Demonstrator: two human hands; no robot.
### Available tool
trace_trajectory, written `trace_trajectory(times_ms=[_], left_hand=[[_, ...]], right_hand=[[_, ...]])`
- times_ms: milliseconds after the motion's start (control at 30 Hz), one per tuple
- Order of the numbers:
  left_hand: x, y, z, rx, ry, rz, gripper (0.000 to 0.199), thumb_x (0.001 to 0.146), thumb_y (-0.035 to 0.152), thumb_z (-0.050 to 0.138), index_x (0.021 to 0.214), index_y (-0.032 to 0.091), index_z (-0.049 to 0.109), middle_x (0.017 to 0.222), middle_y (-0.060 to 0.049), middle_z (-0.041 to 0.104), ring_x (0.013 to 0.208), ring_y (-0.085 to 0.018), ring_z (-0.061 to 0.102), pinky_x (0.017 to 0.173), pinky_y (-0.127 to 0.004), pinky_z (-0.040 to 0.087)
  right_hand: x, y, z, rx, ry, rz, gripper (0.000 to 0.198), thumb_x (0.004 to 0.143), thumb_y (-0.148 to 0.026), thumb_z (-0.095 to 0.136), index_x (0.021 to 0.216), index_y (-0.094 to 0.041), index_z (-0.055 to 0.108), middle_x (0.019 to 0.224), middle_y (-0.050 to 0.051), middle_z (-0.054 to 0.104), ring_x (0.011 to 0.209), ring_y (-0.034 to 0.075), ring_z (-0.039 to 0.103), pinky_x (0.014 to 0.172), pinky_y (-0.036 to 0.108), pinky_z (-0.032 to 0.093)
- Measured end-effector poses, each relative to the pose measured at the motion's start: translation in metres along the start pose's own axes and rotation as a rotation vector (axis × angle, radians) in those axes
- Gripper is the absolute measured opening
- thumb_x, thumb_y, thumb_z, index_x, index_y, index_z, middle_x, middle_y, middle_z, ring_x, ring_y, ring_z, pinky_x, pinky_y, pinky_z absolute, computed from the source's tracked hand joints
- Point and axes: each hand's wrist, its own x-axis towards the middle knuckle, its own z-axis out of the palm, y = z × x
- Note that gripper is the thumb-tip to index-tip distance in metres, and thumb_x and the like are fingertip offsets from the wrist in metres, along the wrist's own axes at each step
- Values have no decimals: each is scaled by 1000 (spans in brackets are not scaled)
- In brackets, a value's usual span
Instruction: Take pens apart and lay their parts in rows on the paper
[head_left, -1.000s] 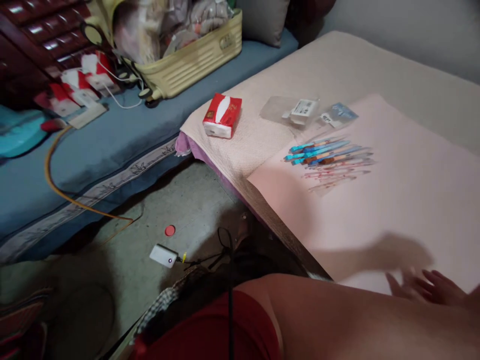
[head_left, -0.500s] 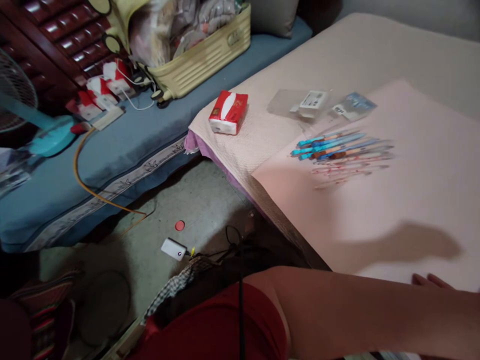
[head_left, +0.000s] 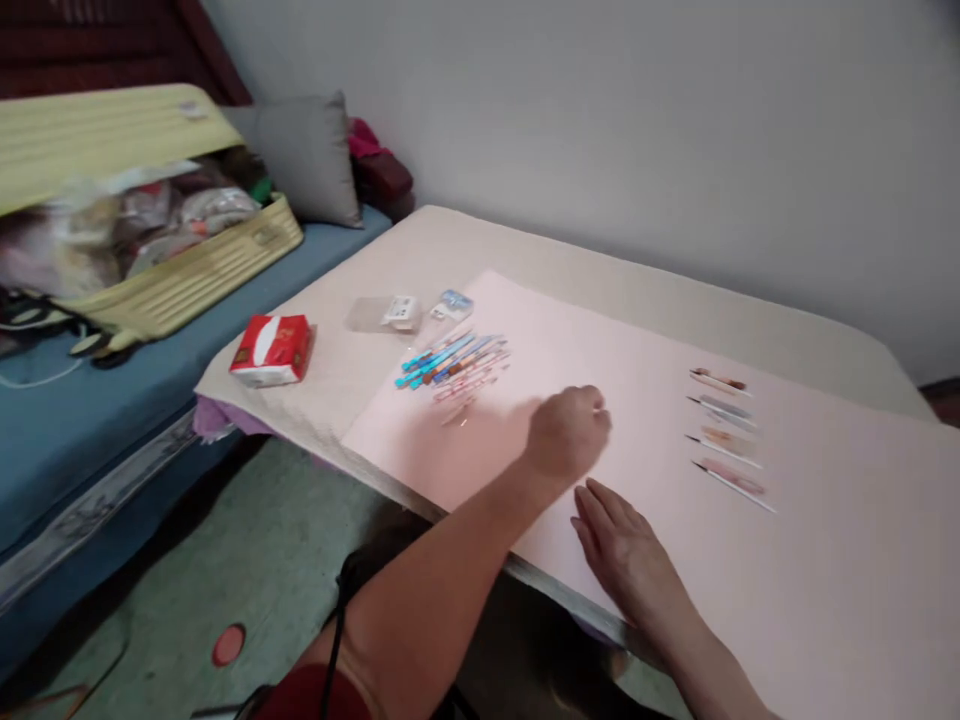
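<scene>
My left hand (head_left: pixel 568 437) hovers over the pink sheet (head_left: pixel 540 340), its fingers curled in; a slight blur and the angle hide whatever may be in them. Close below it, my right hand (head_left: pixel 624 545) rests near the sheet's front edge, fingers stretched out. To the left lies a pile of pens (head_left: pixel 459 366), several blue, others brownish or pale with red marks. Right of my hands, several slim pen-like things (head_left: pixel 731 485) with dark pointed tips lie in spaced rows, smeared by motion.
A red tissue pack (head_left: pixel 273 350) sits at the table's left corner. Behind the pens are a clear plastic sleeve (head_left: pixel 373 314) and a small blue-and-white packet (head_left: pixel 453 304). An open yellow suitcase (head_left: pixel 202 285) stands on the blue-covered bench. A red disc (head_left: pixel 229 645) is on the floor.
The view has swung right and up, bringing the rows of pen-like things and my right hand into sight. My left arm, earlier stretched rightward along the bottom, now reaches up over the sheet.
</scene>
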Motion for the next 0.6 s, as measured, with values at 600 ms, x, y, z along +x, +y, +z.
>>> trace_trajectory(times_ms=[600], left_hand=[[16,-59,-34,760,-109,-382,33,86,25,36,101,12,62,101,-18,64,96,-29,60,77,-38,45]], right_hand=[[-7,2,-49,121,-284,114,25,83,-21,54,107,-15,54,115,13,55,106,26,51,84,37,43]])
